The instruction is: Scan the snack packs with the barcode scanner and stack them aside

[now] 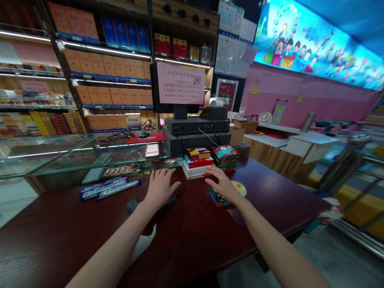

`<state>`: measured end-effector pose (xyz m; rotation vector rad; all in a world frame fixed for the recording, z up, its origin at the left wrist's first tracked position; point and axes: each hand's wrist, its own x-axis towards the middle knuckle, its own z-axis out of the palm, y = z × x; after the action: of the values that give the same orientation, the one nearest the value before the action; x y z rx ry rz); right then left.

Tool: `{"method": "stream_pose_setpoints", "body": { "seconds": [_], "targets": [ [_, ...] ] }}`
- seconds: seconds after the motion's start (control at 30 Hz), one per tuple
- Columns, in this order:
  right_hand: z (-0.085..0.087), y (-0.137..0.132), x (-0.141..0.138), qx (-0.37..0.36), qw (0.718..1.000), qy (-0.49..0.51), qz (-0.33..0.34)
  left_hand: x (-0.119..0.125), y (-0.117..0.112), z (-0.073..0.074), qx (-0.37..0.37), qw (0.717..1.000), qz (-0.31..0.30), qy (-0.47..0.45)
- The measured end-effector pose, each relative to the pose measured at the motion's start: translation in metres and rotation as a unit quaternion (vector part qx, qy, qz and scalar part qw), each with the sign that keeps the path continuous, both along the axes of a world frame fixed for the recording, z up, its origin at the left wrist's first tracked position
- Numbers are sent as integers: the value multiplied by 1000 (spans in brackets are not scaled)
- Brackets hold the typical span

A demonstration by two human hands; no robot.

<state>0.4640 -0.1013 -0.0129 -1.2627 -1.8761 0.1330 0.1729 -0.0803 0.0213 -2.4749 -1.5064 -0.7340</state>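
1. Head view, hands. Both forearms reach forward over a dark red desk [75, 236]. The left hand [162, 186] lies palm down with its fingers loosely spread. Its grip is apart and closes on nothing.
2. Head view, under the left hand. A dark object [134, 205] passes beneath the heel of that hand. Its long axis runs left to right, a little tilted, with one end out past the wrist on the left and the other showing at the thumb side. I cannot tell what it is.
3. Head view, right hand. The right hand [223, 185] is also flat with its fingers extended, so its grip is apart. The palm rests on a small pile of packs [218, 199], whose near edge sticks out toward the person.
4. Head view, nearness. That pile lies directly under the right hand and well to the right of the left hand, so the right hand is the nearer. A yellowish round item [241, 187] sits just beside the pile on its right.
5. Head view, ahead of the fingertips. A red-and-white stack [198, 162] and a green stack [225, 157] stand side by side, just beyond both hands and in front of the till [195, 128].
6. Head view, surroundings. Blue packets [108, 188] lie to the left on the desk, beside a glass case [60, 156]. Shelves [105, 64] of orange cartons stand behind.
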Motion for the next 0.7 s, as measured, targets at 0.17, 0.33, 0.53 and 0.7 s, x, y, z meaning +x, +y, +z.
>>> {"method": "stream_pose_setpoints", "body": {
  "seconds": [0.17,0.33,0.53,0.7],
  "targets": [
    [-3,14,-34,2,999,11,38,-40,6,1,7,999,29,-17],
    [-5,28,-66,-5,997,21,69,-78,11,0,10,997,70,-28],
    [-7,41,-99,-18,995,18,95,-116,18,-9,-1,992,122,-18],
    [-7,49,-124,-15,993,12,115,-144,24,-22,-3,988,151,-7]
  ]
}}
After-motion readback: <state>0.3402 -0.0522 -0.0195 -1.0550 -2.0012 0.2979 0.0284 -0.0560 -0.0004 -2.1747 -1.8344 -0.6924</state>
